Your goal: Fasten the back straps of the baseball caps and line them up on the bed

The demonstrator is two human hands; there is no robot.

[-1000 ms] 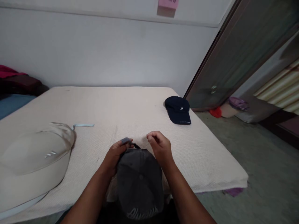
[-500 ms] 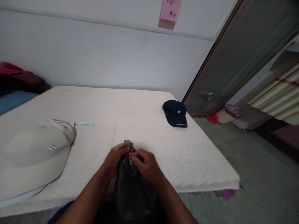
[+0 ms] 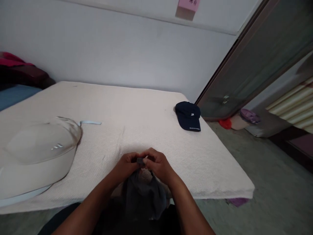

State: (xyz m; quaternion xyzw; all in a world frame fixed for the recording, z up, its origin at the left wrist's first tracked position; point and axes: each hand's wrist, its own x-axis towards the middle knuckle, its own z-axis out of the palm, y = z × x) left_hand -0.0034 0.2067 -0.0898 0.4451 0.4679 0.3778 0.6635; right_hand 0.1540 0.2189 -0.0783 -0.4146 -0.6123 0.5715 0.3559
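Note:
A dark grey cap [image 3: 144,199] hangs over the front edge of the bed, its back opening facing away from me. Both hands meet at the cap's back strap [image 3: 140,161]. My left hand [image 3: 127,164] pinches the strap from the left side. From the right, my right hand [image 3: 157,163] grips the same strap with thumb and fingers. The fingertips almost touch, and the fastening between them is too small to make out. Through the opening under the strap, the pale bed cover shows.
A beige cap [image 3: 36,153] with a light blue strap end lies at the left on the white bed cover [image 3: 117,107]. A navy cap [image 3: 187,114] rests near the right edge. Behind stands a white wall [image 3: 122,49], with a sliding door [image 3: 239,71] at the right.
My hands have drawn together at the strap, and its free end no longer sticks up. The cap's back opening now shows wider. My view has tilted slightly down.

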